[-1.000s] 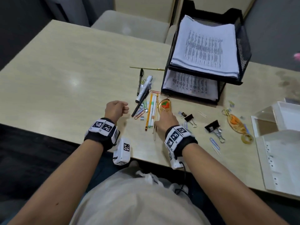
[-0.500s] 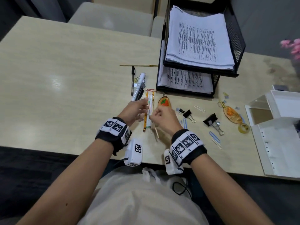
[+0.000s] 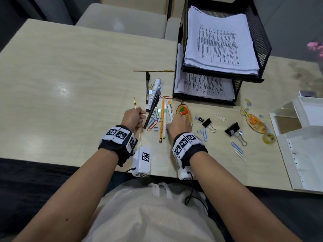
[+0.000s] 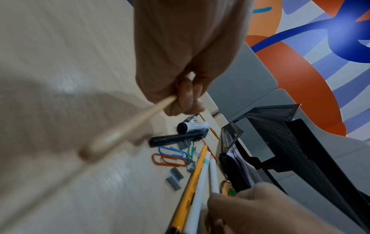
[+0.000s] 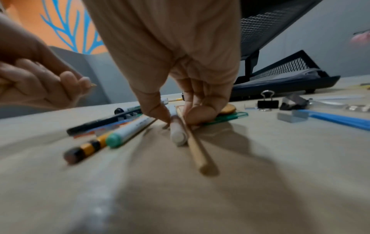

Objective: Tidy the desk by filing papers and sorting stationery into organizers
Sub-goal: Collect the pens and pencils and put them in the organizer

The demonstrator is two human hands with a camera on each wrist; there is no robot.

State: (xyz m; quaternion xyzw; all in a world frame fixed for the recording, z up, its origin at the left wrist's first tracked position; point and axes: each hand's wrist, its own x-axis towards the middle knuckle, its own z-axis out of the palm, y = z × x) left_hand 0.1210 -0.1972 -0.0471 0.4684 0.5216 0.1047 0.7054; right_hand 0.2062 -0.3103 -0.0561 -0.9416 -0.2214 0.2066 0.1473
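Left hand (image 3: pixel 133 117) fingers curl around a thin paintbrush (image 3: pixel 134 103), long axis running away from the person, tip pointing far. Right hand (image 3: pixel 178 124) thumb and fingertips pinch a white pen (image 5: pixel 177 131) and wooden stick (image 5: pixel 195 145) lying on the desk (image 3: pixel 70 75), both pointing toward the person.

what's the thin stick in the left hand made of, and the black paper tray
Thin stick: looks like pale, unvarnished wood with a matte surface and a gold, metal-looking ferrule near its far end, so probably a paintbrush.
Black paper tray: looks like metal mesh with a matte black coating; fine perforations show in its side walls.
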